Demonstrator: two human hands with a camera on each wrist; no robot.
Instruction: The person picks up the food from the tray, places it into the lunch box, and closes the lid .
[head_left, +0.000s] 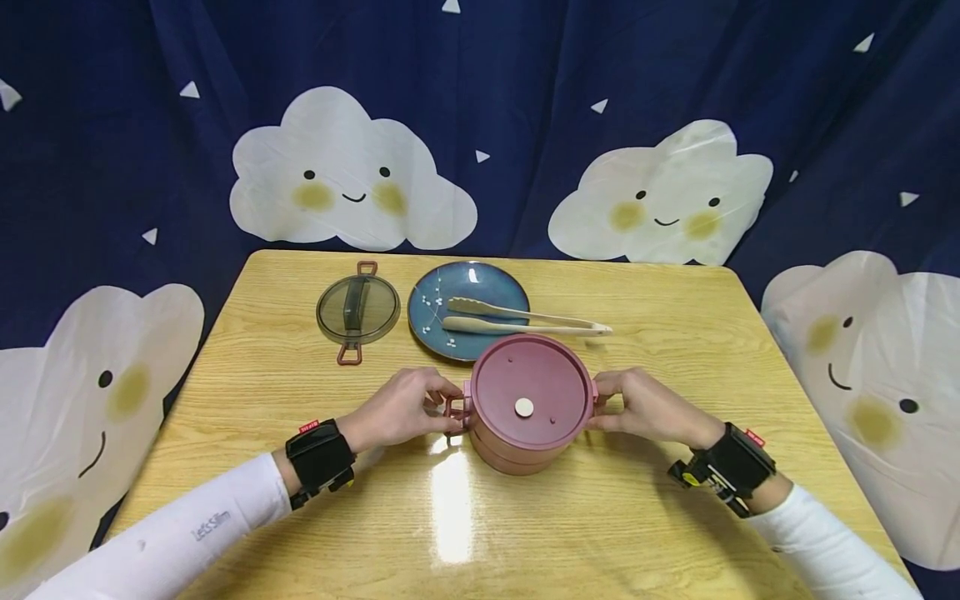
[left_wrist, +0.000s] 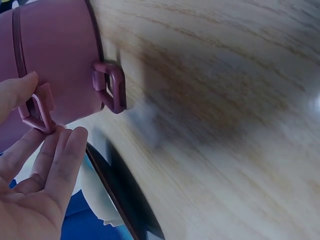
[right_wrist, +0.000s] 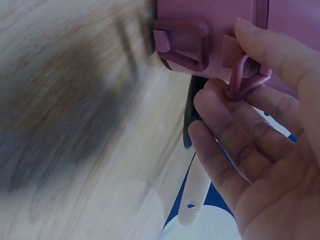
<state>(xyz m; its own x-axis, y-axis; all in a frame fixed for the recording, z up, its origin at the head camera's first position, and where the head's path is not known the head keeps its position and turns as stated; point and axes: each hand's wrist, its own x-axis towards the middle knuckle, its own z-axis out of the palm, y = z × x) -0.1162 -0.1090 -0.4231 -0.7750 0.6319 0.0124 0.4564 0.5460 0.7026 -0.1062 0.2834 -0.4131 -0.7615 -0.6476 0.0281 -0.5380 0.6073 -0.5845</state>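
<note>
A mauve-pink two-tier pot [head_left: 532, 387] stands at the middle of the table, with a small cream round spot showing on its top. My left hand [head_left: 408, 403] pinches the upper loop handle [left_wrist: 44, 111] on the left side between thumb and fingers. On the opposite side, the other upper handle [right_wrist: 244, 80] is held the same way by my right hand [head_left: 648, 407]. Below each hand a second loop handle juts from the lower tier, seen as a lower left handle [left_wrist: 116, 87] and a lower right handle [right_wrist: 187, 46] in the wrist views.
Just behind the pot lies a blue plate [head_left: 480, 277] with beige tongs [head_left: 525, 321] across it, their end past the plate's right rim. A glass lid [head_left: 378, 310] with red-brown side loops rests left of the plate. The wooden table [head_left: 315, 533] meets a dark blue cloud-print curtain [head_left: 517, 50].
</note>
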